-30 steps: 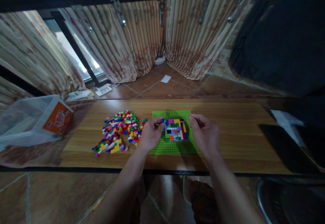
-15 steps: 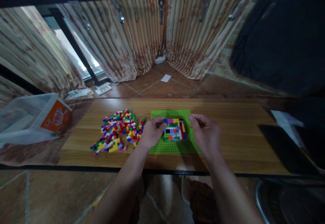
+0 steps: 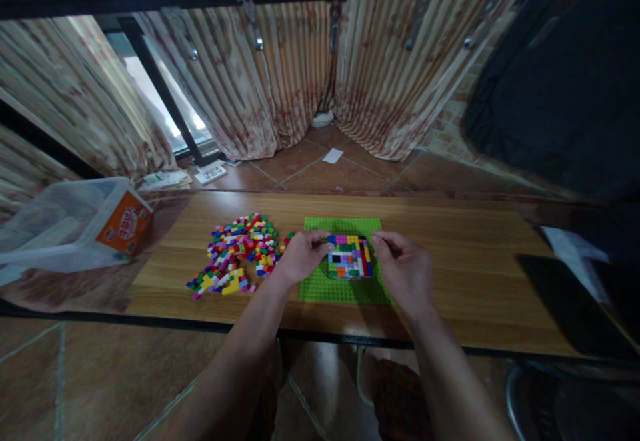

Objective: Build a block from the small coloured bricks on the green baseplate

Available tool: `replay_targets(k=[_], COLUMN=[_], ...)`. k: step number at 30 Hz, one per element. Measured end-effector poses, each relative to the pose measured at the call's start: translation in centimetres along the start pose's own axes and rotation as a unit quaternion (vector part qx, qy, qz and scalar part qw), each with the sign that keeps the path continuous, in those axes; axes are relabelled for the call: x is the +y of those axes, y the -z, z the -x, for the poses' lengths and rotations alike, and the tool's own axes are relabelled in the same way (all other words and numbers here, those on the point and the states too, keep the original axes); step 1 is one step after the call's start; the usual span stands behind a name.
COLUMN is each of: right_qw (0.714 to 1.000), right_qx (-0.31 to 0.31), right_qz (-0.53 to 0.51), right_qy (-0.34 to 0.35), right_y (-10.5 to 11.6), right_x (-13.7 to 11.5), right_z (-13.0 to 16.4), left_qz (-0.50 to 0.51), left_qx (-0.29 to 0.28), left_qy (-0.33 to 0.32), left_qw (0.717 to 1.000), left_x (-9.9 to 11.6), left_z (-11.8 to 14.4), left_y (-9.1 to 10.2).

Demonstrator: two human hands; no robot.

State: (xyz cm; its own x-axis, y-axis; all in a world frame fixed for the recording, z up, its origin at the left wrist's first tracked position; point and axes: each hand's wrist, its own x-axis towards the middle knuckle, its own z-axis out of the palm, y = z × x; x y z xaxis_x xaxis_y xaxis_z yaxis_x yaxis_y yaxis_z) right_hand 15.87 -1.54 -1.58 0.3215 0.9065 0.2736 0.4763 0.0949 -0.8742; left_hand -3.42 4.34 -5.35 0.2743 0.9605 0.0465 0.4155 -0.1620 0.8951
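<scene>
A flat-topped block of many-coloured toy bricks (image 3: 349,257) stands on the green studded baseplate (image 3: 315,291). My left hand (image 3: 303,254) is closed at the block's upper left corner, thumb against its edge and fingers behind it. At the upper right corner is my right hand (image 3: 405,264), its thumb and forefinger pinched together. Whether a small brick sits in that pinch, or the fingertips only touch the block's side, I cannot make out. Left of the baseplate spreads a heap of loose bricks (image 3: 240,247) in mixed colours, partly behind my left hand.
The wooden table (image 3: 465,261) has a dark front edge. A clear plastic bin (image 3: 60,227) with an orange label stands beyond the table's left end. A dark flat object (image 3: 565,301) and white paper (image 3: 575,247) lie at the right end. Curtains (image 3: 300,81) hang behind.
My right hand has moved slightly left, closer to the brick block's right edge. The left hand keeps its place at the block. The whole view has shifted a little.
</scene>
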Motion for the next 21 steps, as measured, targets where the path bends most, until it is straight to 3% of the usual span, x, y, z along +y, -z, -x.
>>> replay_targets(k=[6,15,21], right_qw=[1.0,0.999,0.998], right_qx=[-0.018,-0.022,-0.028], right_qz=[0.015,0.032,0.052], right_qy=[0.011,0.017,0.022], right_y=[-0.3,-1.6,-2.4], right_x=[-0.2,-0.2,-0.6], right_z=[0.2,0.4,0.5], left_qz=[-0.021,-0.178,-0.179], left_qx=[0.0,0.033,0.026], left_qy=[0.005,0.031,0.009], left_qw=[1.0,0.983,0.983], left_x=[0.6,3.1,3.1], left_z=[0.4,2.2,3.0], left_y=[-0.3,-1.4,-1.5])
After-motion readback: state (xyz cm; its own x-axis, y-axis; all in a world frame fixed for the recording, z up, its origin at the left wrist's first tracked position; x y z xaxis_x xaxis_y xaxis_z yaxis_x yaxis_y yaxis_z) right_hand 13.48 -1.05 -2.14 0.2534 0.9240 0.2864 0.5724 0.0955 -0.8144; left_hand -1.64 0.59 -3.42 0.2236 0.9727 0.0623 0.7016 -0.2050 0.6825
